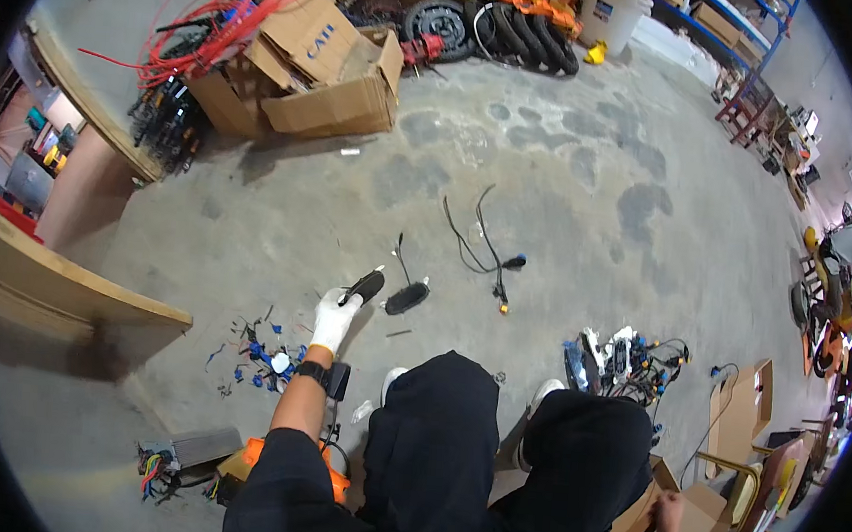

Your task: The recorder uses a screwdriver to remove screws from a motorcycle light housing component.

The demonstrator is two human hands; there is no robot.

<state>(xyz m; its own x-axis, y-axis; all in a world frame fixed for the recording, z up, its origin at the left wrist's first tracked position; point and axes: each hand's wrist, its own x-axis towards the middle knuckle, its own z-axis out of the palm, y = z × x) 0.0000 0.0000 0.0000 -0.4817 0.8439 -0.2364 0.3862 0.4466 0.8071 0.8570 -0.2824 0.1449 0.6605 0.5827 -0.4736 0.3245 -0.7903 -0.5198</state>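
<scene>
Snagging worries me first, left of centre: the loose blue connectors [260, 351] lie tangled beside my left forearm [300, 403], and a low sweep of that arm could scatter them. Next along, my gloved left hand [336, 319] grasps a black oblong device [367, 285], which sits just left of the middle of the frame. Its casing could slip if the fingers slacken. Just right of it, a second oblong device [407, 298] lies on the floor [542, 304] with its short lead [404, 258] out; a careless drop could strike it. At lower right, my bare right hand [668, 512] is at an open carton [699, 530]; I cannot tell whether its fingers hold anything. Reaching blind, it could catch on the cardboard.

Counting from the left: one heap of blue connectors, too tangled to number; one device in the glove; one on the floor; two dark cable strands [498, 274] at centre, with one blue plug [514, 261] and one yellow tip [504, 309]; one mixed connector heap [621, 359], its pieces uncountable; one carton at the right hand.
</scene>
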